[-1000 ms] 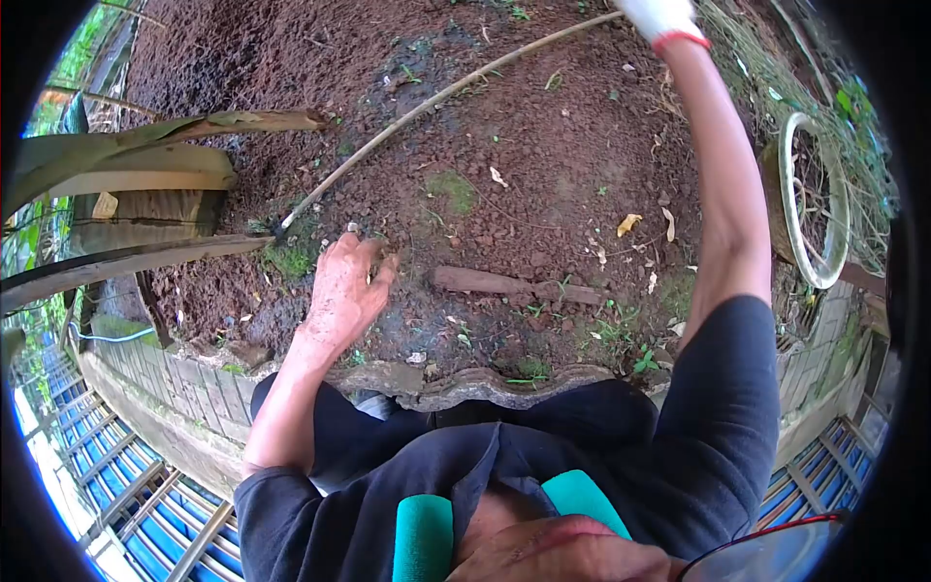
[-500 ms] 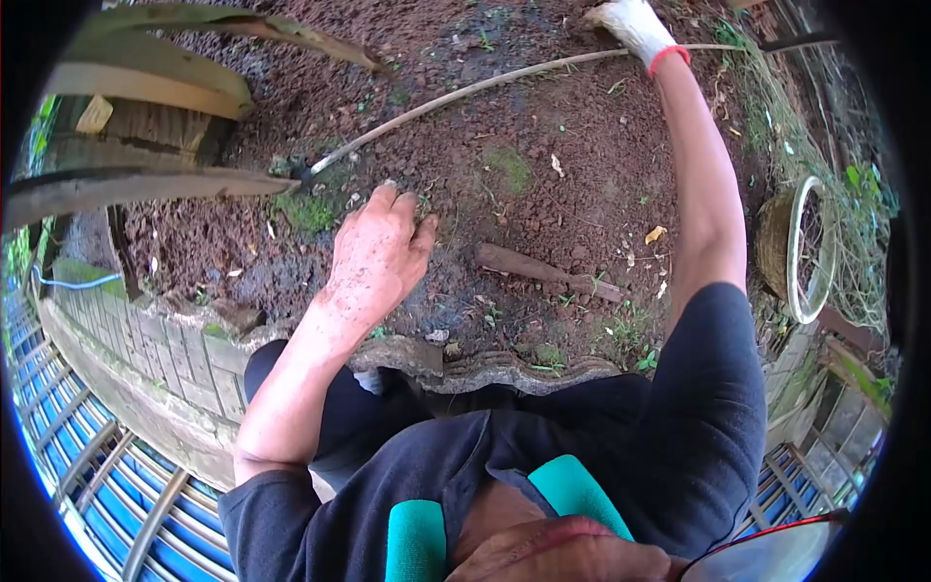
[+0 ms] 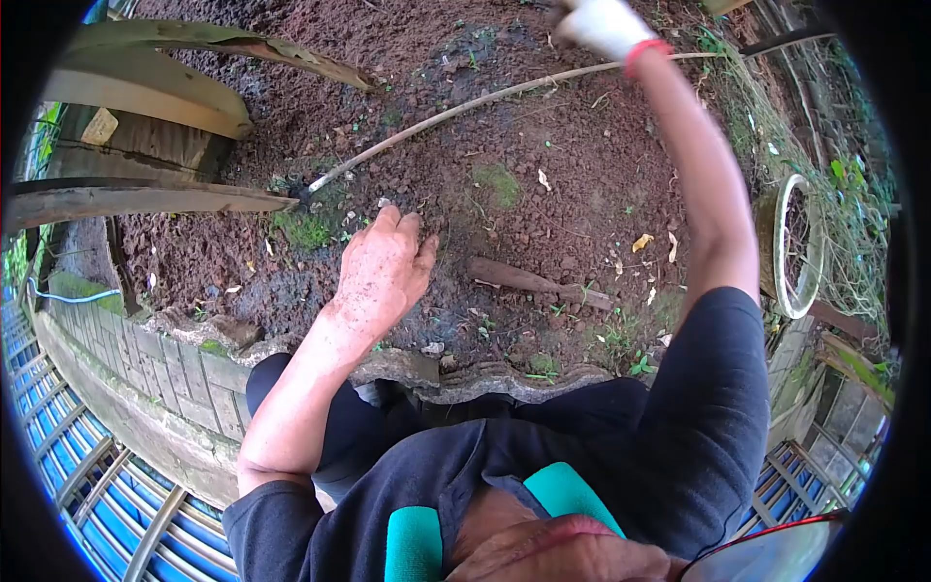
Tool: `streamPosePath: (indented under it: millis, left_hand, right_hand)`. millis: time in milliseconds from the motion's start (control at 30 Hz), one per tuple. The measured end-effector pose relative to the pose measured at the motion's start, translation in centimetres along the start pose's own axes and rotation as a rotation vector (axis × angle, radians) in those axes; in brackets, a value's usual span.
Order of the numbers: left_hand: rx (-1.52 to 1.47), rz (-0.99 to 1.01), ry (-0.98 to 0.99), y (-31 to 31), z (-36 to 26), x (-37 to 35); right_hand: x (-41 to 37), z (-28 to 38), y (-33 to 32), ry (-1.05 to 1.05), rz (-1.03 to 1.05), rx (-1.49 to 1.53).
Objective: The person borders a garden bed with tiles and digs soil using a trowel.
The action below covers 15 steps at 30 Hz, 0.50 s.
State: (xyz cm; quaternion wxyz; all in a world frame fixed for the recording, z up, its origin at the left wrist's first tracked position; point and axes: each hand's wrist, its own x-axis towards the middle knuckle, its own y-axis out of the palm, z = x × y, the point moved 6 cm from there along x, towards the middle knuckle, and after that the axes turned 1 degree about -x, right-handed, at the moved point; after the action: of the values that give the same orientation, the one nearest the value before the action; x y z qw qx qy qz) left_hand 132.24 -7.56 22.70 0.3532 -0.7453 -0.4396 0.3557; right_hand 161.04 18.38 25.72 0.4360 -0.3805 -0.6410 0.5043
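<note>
My left hand (image 3: 381, 267), bare and flecked with soil, is low over the reddish-brown soil (image 3: 572, 136). Its fingers are curled down and close together; whatever is under the tips is hidden. Just beyond them, a thin bent stick (image 3: 465, 95) arcs across the bed. At the top of the view is my right hand (image 3: 599, 27), in a white glove with a red cuff, past the stick and above the soil. Motion smears its fingers, and a dark brown patch shows at their tips. Closer to me, a piece of old wood (image 3: 538, 280) lies on the ground.
A scalloped edging (image 3: 504, 386) runs between my body and the bed. Curved boards (image 3: 155, 199) jut in from the left. On the right, a round pot (image 3: 790, 247) lies near tangled dry stems (image 3: 844, 262). Blue slats (image 3: 107, 475) show at lower left.
My right hand has swung leftward at the far side of the bed and is now blurred. My left hand stays near the same patch of soil while the view shifts slightly.
</note>
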Motion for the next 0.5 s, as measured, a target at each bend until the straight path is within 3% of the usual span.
streamPosePath:
  millis: [33,67,100,167,233,300,333,367,433,467,500]
  left_hand:
    - [-0.007,-0.007,0.013,-0.4,-0.3,-0.2]
    - [-0.022,-0.013,0.016,-0.8,-0.6,-0.4]
    - [-0.038,-0.018,0.024,-1.2,-1.0,-0.7]
    - [-0.05,-0.014,0.043,-1.0,-1.3,-0.5]
    - [-0.032,0.014,0.052,-0.4,-1.4,-0.7]
    - [-0.016,0.057,0.049,0.5,-1.2,-0.7]
    - [-0.008,0.056,0.054,1.0,-1.0,-0.6]
    - [0.005,0.058,0.054,1.3,-0.7,-0.7]
    - [0.028,0.077,0.013,1.5,0.1,-0.7]
    - [0.035,0.068,0.002,1.5,0.4,-0.5]
    - [0.034,0.063,0.002,1.8,0.4,-0.1]
  right_hand:
    - [-0.4,-0.8,-4.3,0.156,0.268,0.358]
    - [-0.9,-3.3,-6.7,0.47,0.319,0.484]
    - [1.6,-11.3,-6.2,0.225,-0.128,-0.101]
    - [-0.1,-19.4,-6.7,0.619,-0.164,-0.625]
    - [0.0,-16.2,-4.4,0.588,-0.379,-0.631]
    - [-0.6,-2.4,-3.4,0.383,-0.04,-0.036]
    - [-0.5,2.6,-1.1,0.064,0.121,0.265]
    - [-0.8,5.8,3.7,0.136,0.264,0.763]
    - [-1.1,11.3,6.0,-0.03,0.237,0.505]
    - [-0.1,12.1,7.8,-0.162,0.104,0.337]
    - [0.7,12.8,7.9,-0.158,0.184,0.392]
